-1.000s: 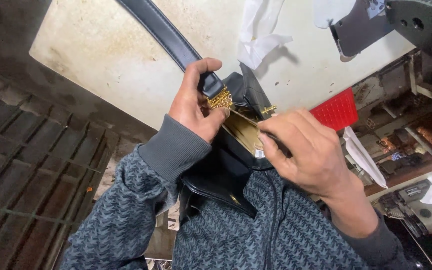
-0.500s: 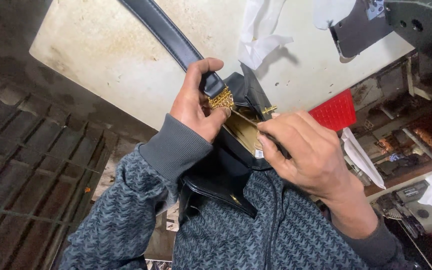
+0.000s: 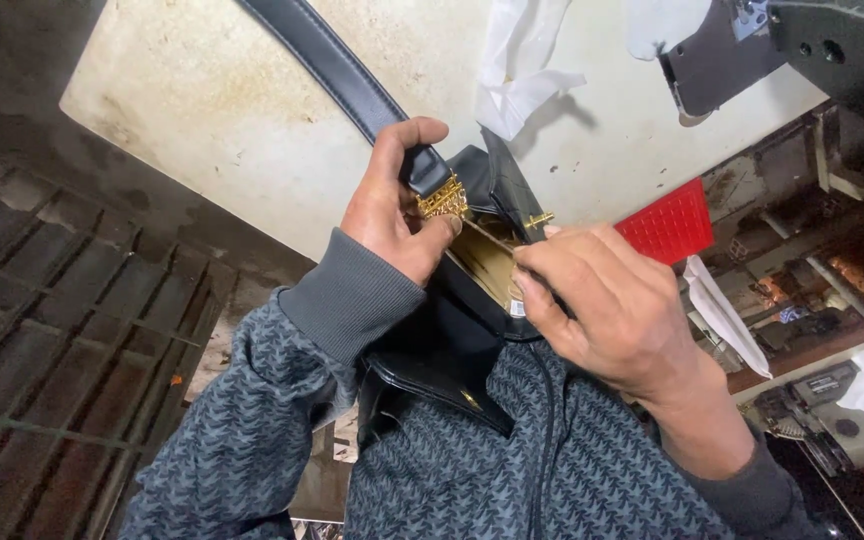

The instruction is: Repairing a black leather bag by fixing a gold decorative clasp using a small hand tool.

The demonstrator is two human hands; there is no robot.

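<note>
Above stained white worktop [image 3: 202, 110], black handbag [image 3: 452, 340] clamped between left hand [image 3: 392, 215] and right hand [image 3: 607, 300] fingers.

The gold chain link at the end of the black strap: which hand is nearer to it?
Left. The left hand grips the black strap with its thumb touching the gold chain link; the right hand is lower, at the bag's opening.

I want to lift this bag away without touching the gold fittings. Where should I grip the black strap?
Grip the black strap on its bare flat run over the white table, pinching across its width from above, clear of the gold chain by the left hand.
</note>
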